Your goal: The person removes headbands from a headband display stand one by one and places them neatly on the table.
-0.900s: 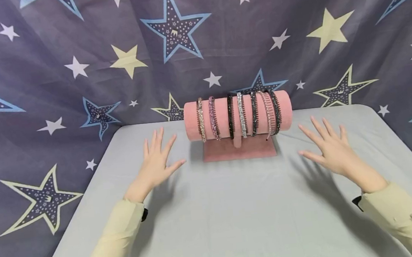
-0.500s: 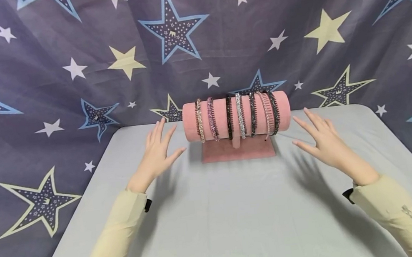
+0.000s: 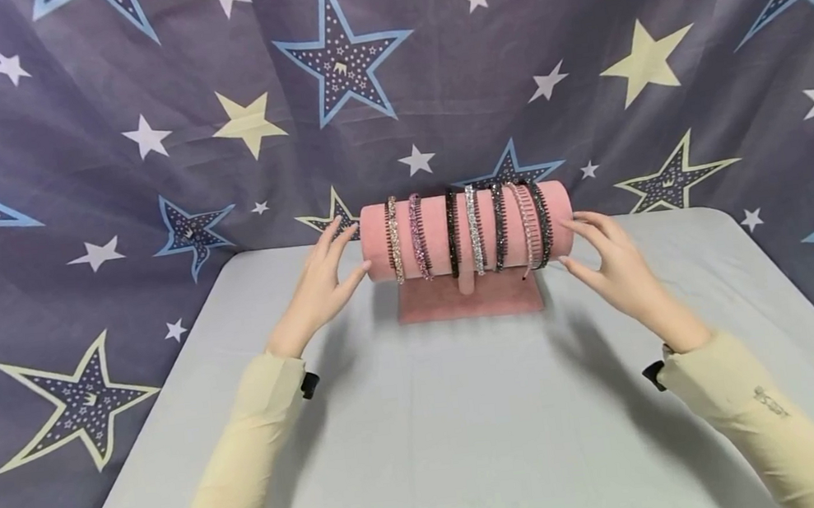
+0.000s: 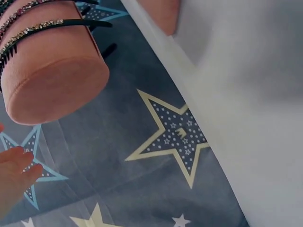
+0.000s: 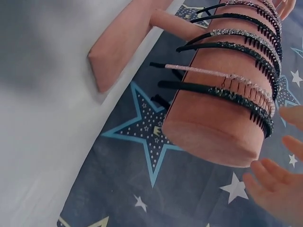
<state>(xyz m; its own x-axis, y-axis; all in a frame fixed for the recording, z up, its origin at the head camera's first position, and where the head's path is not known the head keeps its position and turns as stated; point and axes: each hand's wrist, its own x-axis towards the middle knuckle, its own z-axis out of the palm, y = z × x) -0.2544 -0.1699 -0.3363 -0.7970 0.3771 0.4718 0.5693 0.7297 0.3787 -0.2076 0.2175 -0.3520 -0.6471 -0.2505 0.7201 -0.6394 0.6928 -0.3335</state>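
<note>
A pink padded cylinder on a stand [image 3: 438, 238] lies level across the table's far side, on a post above a flat pink base [image 3: 504, 300]. Several toothed headbands go round it, among them a gold glittery one [image 3: 395, 239], a purple one [image 3: 418, 236], a silver one [image 3: 475, 230] and a black one [image 3: 544, 223]. At the cylinder's left end is my left hand [image 3: 316, 292], fingers spread and loosely bent, with a small gap in the left wrist view. My right hand [image 3: 619, 273] is at the right end, fingertips at its rim; I cannot tell whether they touch.
A pale cloth covers the table [image 3: 485, 428]. Behind it hangs a dark star-printed curtain [image 3: 431, 53], close at the back of the stand. Both forearms wear pale sleeves [image 3: 256, 452] with black bands near the wrists.
Both hands have moved inward, from well apart on either side to the two ends of the cylinder. Their fingers have bent a little. The stand and headbands have not moved on the table.
</note>
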